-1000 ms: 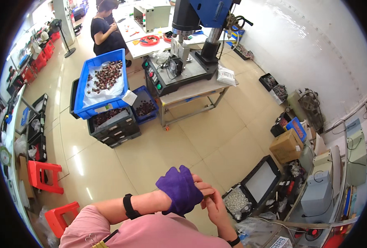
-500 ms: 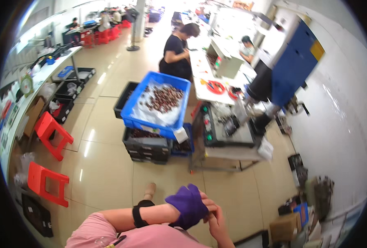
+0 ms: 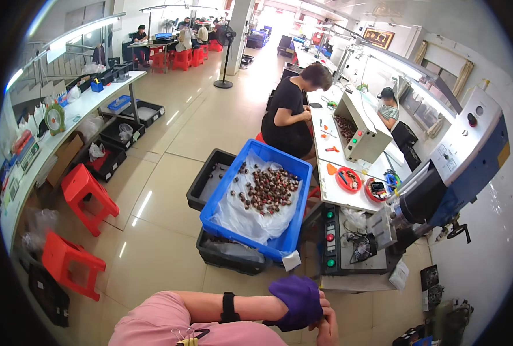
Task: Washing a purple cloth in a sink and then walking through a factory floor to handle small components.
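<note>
My left hand (image 3: 296, 302) is covered by a purple glove (image 3: 300, 297), with a black band (image 3: 229, 307) around the wrist. The purple covering hides most of this hand, so its fingers cannot be made out. At the end of the glove, my right hand (image 3: 327, 324) has its bare fingers bent against the purple fabric. Both hands meet low in front of my pink top. Beyond them stands a blue tray (image 3: 213, 210), lined with white plastic sheet (image 3: 236, 218) and holding many small brown-and-red pieces (image 3: 268, 189).
Black crates (image 3: 233, 258) support the blue tray. On the right stands a bench machine (image 3: 458, 173) beside a white worktable (image 3: 320, 135), where a person in black (image 3: 288, 109) sits. Red stools (image 3: 86, 199) and a long bench (image 3: 66, 141) line the left. A standing fan (image 3: 225, 57) is farther off.
My view has lifted and moved closer to the blue tray and machine, which appear larger. My two hands stay together at the purple glove, now lower and further right in view.
</note>
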